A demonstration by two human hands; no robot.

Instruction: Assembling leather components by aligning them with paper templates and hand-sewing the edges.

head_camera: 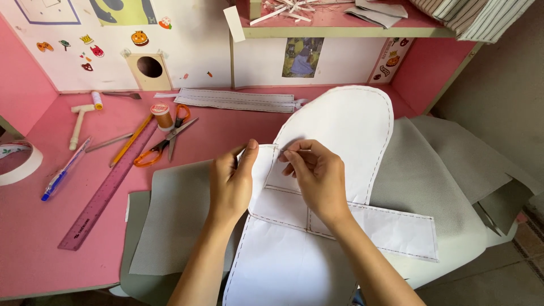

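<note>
A white paper pattern (345,122) shaped like a long sole, edged with a dashed line, lies on grey felt fabric (419,175) on the pink desk (34,226). A white paper strip (396,229) crosses it and sticks out to the right. My left hand (231,184) pinches the upper left corner of a smaller paper piece on the pattern. My right hand (317,175) pinches a thin needle or pin at that piece's top edge, fingertips close to the left thumb.
To the left lie orange-handled scissors (164,144), a spool of brown thread (162,116), a purple ruler (107,190), a yellow pencil (131,140), a blue pen (63,173), a tape roll (20,164) and a small white hammer (79,122). A stitched white strip (238,100) lies by the back wall.
</note>
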